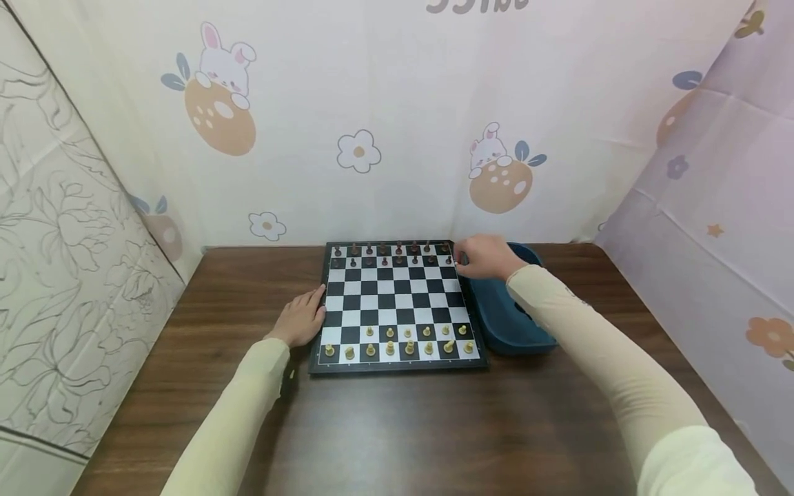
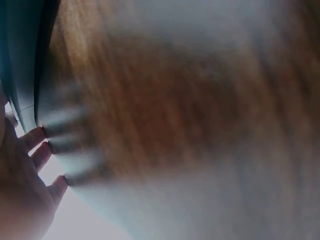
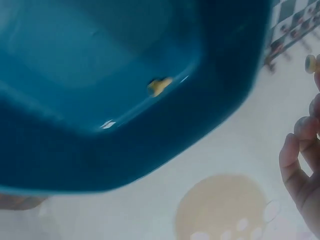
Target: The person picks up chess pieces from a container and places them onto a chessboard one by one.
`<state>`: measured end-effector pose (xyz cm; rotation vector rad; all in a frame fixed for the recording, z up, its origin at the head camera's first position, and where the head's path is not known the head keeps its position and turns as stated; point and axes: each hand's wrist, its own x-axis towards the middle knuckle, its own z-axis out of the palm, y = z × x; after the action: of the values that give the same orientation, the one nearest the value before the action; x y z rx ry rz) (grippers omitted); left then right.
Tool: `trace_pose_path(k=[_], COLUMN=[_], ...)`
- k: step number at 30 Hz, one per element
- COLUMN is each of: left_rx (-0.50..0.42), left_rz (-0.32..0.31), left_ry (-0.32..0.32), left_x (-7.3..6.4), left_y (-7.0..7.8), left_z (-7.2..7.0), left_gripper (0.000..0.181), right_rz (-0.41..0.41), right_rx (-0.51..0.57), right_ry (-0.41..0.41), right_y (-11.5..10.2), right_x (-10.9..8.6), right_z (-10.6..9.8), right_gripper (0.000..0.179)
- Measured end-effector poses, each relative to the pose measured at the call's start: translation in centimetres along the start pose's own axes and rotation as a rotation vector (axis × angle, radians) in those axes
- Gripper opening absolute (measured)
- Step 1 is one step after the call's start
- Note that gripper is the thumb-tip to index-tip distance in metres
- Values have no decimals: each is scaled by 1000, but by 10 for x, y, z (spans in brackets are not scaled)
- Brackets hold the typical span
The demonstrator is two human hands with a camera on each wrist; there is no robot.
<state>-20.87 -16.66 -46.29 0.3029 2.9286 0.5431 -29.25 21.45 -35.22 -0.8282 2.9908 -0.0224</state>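
Note:
A black-and-white chessboard (image 1: 393, 303) lies on the table, dark red pieces in two rows along its far side and gold pieces in two rows along its near side. Against the board's left edge rests my left hand (image 1: 300, 318), fingers fairly straight; the left wrist view shows its fingertips (image 2: 57, 186) low by the table. My right hand (image 1: 486, 256) is over the far right corner of the board and the blue bin's rim, pinching a gold pawn (image 3: 311, 65) at its fingertips. Another gold pawn (image 3: 159, 87) lies tipped over inside the blue bin (image 3: 120, 45).
The blue bin (image 1: 505, 324) stands right beside the board's right edge, partly under my right forearm. A patterned cloth wall (image 1: 409, 193) rises behind the table (image 1: 397, 427), with more panels at left and right.

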Motion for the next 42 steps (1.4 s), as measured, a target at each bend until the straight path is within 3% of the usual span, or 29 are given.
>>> trace_pose_path(k=[15, 27, 42], left_rx=[-15, -15, -3], left_rz=[3, 2, -27], left_ry=[4, 14, -3], left_x=[-2, -1, 1], left_y=[3, 1, 0], left_z=[0, 1, 1], left_gripper=[58, 57, 57], right_rz=[-258, -470, -473], right_rx=[83, 93, 94], right_ry=[-28, -55, -174], right_y=[-101, -164, -190], right_x=[26, 40, 48], right_z=[-3, 19, 44], right_gripper=[8, 8, 6])
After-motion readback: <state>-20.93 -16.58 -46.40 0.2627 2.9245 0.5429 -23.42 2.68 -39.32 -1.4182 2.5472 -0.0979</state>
